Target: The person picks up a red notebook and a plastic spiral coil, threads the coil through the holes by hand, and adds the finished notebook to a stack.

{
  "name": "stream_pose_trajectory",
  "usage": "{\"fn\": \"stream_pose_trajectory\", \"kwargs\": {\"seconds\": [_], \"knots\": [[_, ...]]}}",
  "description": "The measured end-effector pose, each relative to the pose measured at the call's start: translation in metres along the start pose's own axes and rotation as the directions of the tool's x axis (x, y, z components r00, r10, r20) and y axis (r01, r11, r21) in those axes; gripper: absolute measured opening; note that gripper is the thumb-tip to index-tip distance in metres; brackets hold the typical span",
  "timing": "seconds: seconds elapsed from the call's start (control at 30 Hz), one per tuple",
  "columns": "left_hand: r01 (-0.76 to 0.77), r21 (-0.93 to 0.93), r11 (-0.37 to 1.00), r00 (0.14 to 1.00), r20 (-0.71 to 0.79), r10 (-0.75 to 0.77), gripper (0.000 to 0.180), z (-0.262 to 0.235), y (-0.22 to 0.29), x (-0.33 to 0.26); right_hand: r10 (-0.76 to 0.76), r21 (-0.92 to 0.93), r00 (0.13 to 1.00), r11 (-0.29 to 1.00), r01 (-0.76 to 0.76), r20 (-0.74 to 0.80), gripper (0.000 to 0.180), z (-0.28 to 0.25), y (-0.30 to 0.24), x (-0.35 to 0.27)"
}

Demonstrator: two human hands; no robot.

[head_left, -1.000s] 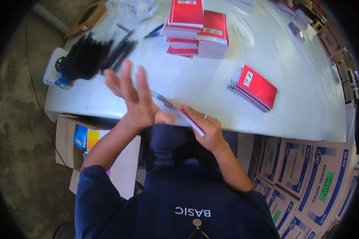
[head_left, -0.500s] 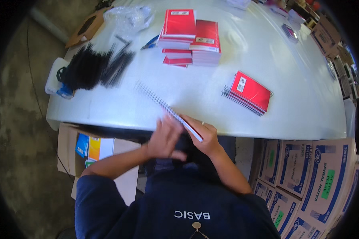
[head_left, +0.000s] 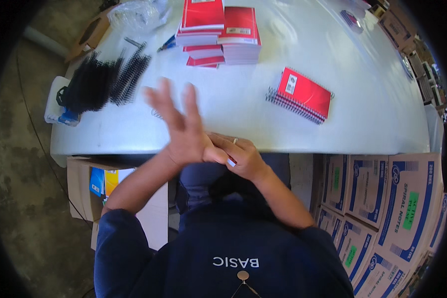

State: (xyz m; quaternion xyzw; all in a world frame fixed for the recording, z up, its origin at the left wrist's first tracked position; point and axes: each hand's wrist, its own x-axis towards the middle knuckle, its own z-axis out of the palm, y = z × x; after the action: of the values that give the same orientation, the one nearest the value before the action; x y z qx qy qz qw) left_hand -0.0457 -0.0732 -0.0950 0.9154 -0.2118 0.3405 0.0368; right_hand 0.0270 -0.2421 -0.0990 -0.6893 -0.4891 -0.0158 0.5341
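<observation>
At the bench's [head_left: 333, 134] near edge, the left hand [head_left: 184, 130] lies flat, fingers spread apart, across the right hand [head_left: 241, 159], whose fingers are curled tight on a mostly hidden red notebook [head_left: 231, 162]. A finished red spiral notebook [head_left: 303, 94] lies near the right edge; black binding coils [head_left: 107, 79] sit at the left.

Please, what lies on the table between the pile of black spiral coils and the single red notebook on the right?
In the head view, the raised left hand covers part of that stretch between the black spiral coils and the red notebook; the visible white table there is bare.
</observation>
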Motion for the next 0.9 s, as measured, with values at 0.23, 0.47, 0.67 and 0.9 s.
{"fn": "stream_pose_trajectory", "kwargs": {"seconds": [0.23,0.47,0.67,0.9], "knots": [[0.062,-0.083,0.995,0.991,0.125,-0.052,0.081,-0.004,0.015,0.003,-0.086,0.182,0.996,0.98,0.081,0.019,0.042,-0.007,0.005,0.014],[0.076,-0.152,0.985,0.973,0.226,-0.041,0.045,-0.024,0.006,0.059,0.286,0.189,0.942,0.929,-0.318,0.179,0.035,-0.017,0.016,0.019],[0.206,-0.376,0.903,0.927,0.371,-0.057,0.027,-0.038,-0.017,0.095,0.22,0.111,0.975,0.969,-0.222,0.023,0.031,-0.007,0.023,0.028],[0.181,-0.367,0.912,0.931,0.363,-0.038,0.024,-0.043,-0.018,0.105,0.261,0.126,0.962,0.955,-0.269,0.075,0.031,-0.009,0.022,0.03]]}}
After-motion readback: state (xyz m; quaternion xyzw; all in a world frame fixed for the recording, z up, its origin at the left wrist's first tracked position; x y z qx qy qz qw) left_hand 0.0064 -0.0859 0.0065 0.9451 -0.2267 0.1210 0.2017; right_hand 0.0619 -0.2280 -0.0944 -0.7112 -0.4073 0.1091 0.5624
